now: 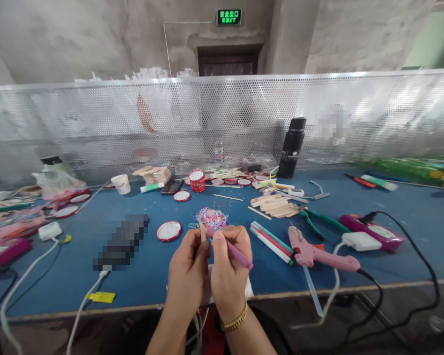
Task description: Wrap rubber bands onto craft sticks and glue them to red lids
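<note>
Both hands meet over the front edge of the blue table. Pinched in my left hand [189, 259] is a wooden craft stick [203, 230], held upright with its tip darkened. My right hand [231, 261] grips a purple marker pen [240, 255], its front end angled towards the stick. Fingers hide part of the pen, and I cannot tell whether its tip touches the wood. Just beyond the hands lies a pile of colourful loops [210, 217]. To its left is a round red-rimmed lid [168, 230]. Several more markers [270, 242] lie right of my right hand.
A pink glue gun [311, 254], green-handled pliers [313, 224] and craft sticks [276, 204] lie on the right. A black bottle [292, 148] stands by the perforated metal screen [240, 113]. A phone [122, 241] with a cable lies left, and a paper cup [121, 184] stands behind it.
</note>
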Motion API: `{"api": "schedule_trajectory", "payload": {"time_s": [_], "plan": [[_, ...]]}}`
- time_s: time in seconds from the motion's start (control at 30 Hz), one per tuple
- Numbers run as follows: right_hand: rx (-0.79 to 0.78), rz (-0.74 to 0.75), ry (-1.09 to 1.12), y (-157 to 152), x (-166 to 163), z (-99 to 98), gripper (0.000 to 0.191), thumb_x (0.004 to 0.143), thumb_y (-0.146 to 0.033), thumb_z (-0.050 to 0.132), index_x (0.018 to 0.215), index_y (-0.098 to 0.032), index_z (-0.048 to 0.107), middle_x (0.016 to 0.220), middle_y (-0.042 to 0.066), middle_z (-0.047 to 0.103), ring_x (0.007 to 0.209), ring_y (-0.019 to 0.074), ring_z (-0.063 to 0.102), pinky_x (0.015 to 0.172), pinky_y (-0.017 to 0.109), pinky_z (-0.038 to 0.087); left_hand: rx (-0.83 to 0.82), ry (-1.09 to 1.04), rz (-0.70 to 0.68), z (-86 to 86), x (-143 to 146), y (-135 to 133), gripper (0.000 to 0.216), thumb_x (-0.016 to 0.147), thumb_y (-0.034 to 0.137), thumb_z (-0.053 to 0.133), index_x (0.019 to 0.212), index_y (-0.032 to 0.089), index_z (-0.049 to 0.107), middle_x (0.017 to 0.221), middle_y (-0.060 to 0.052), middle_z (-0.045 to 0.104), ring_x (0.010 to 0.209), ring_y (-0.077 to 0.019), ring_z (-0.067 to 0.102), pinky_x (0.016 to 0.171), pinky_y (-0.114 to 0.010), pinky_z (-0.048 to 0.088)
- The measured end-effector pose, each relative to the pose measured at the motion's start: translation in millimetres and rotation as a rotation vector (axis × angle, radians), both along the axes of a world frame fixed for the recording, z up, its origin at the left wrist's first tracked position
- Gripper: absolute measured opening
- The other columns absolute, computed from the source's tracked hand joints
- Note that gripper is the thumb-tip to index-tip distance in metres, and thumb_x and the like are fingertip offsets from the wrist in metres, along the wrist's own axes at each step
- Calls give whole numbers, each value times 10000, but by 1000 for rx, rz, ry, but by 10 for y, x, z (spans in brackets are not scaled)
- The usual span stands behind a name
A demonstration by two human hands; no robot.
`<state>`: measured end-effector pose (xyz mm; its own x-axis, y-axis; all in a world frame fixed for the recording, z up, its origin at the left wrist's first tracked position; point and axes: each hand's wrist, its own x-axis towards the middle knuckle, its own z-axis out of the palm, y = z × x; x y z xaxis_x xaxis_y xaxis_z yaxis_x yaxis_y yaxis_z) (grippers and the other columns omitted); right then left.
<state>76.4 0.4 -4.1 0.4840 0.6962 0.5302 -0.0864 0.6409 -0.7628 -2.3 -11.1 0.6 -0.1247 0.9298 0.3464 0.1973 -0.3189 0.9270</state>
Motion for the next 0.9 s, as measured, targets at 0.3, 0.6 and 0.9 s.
{"api": "schedule_trajectory", "payload": {"time_s": [0.3, 0.6, 0.9], "plan": [[11, -4, -30, -2, -8, 8, 209, 987, -320, 578, 807, -214, 572, 773, -21, 589, 741, 152, 573, 716, 305, 478, -10, -23, 4, 15, 11, -21, 201, 917, 412, 635, 947, 213, 648, 876, -14, 681, 774, -173, 552, 721, -270, 455], [-17, -60, -26, 24, -11, -12, 193, 976, -307, 578, 805, -221, 556, 778, -18, 576, 726, 151, 559, 688, 296, 480, 8, -62, -3, -27, -2, -1, 208, 929, 424, 635, 973, 221, 647, 906, -19, 665, 818, -183, 572, 759, -278, 462], [43, -55, -15, -8, -17, -28, 179, 990, -302, 571, 828, -226, 564, 805, -15, 573, 746, 152, 573, 697, 295, 486, 26, -65, -8, -42, 4, 4, 146, 951, 361, 607, 988, 223, 635, 850, 8, 612, 754, -159, 497, 706, -257, 430]]}}
